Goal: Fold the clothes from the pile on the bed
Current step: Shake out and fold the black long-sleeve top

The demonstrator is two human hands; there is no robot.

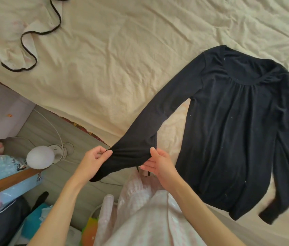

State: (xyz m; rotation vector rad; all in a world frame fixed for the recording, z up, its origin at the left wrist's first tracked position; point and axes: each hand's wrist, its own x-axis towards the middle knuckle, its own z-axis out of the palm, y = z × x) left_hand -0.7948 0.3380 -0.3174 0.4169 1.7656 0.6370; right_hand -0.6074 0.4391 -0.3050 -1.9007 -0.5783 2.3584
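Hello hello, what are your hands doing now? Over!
Left hand and right hand both pinch the black top by one sleeve. Top spread on bed. Nothing blocking.

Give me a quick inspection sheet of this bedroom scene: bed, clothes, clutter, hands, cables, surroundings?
Surface: bed sheet, cream, wrinkled.
Job's things: black long-sleeved top lies flat on the sheet, one sleeve lifted off the bed edge; white garment with black trim lies crumpled at the far corner.
Clutter: plastic bags on the floor.
Hands: left hand and right hand both pinch the sleeve's end.
Cables: white cord on the floor.
Surroundings: white round lamp, grey floor.
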